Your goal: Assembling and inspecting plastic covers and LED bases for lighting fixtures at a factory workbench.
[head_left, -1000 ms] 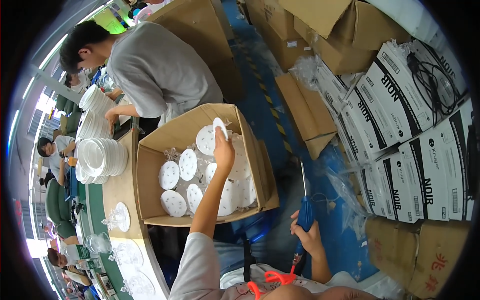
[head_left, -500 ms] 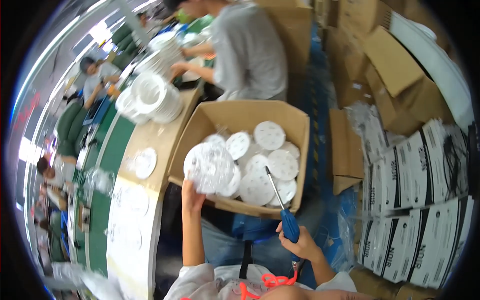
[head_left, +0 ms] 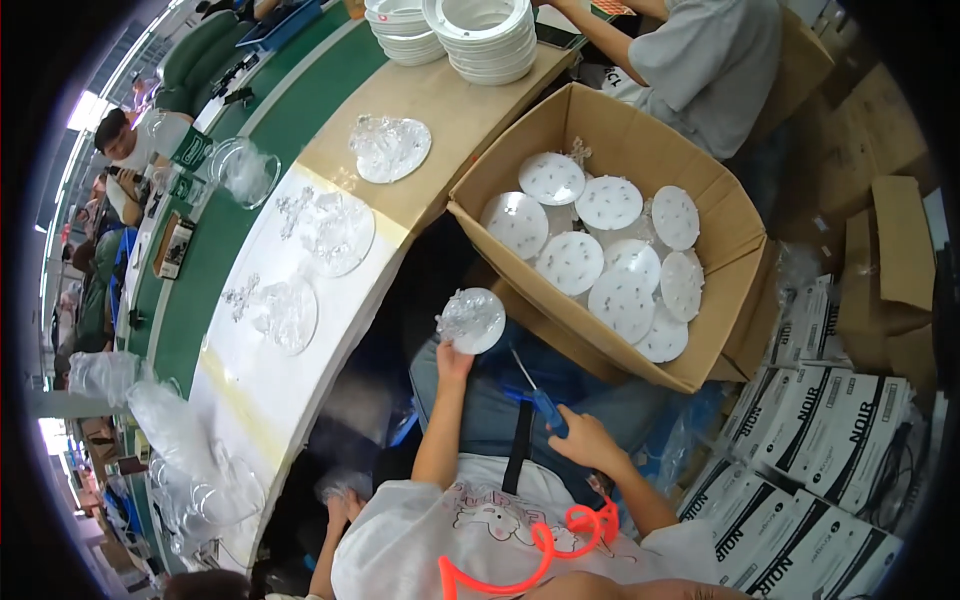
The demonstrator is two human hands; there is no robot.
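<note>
My left hand (head_left: 455,360) grips a round white disc (head_left: 473,320) by its near edge. Clear, shiny plastic covers the left part of this disc. It is raised over my lap, to the left of the cardboard box (head_left: 520,285). My right hand (head_left: 588,438) is wrapped round a blue-handled tool (head_left: 549,412). A long thin metal shaft points up and left from the handle, its tip short of the disc and apart from it. A coiled orange-red hose (head_left: 545,535) runs across my shirt near that hand. Several white discs with small marks (head_left: 610,203) lie inside the box.
On the curved table (head_left: 400,232) at left lie discs with clear plastic pieces (head_left: 340,235). Stacked white rings (head_left: 487,40) stand at its far end, near a co-worker in grey (head_left: 700,70). Printed white cartons (head_left: 800,425) are piled at right. Another person's hand (head_left: 345,505) shows lower left.
The view has swung left, so the box appears further right. My left hand has brought a disc from over the box's near edge to above my lap. My right hand keeps the tool.
</note>
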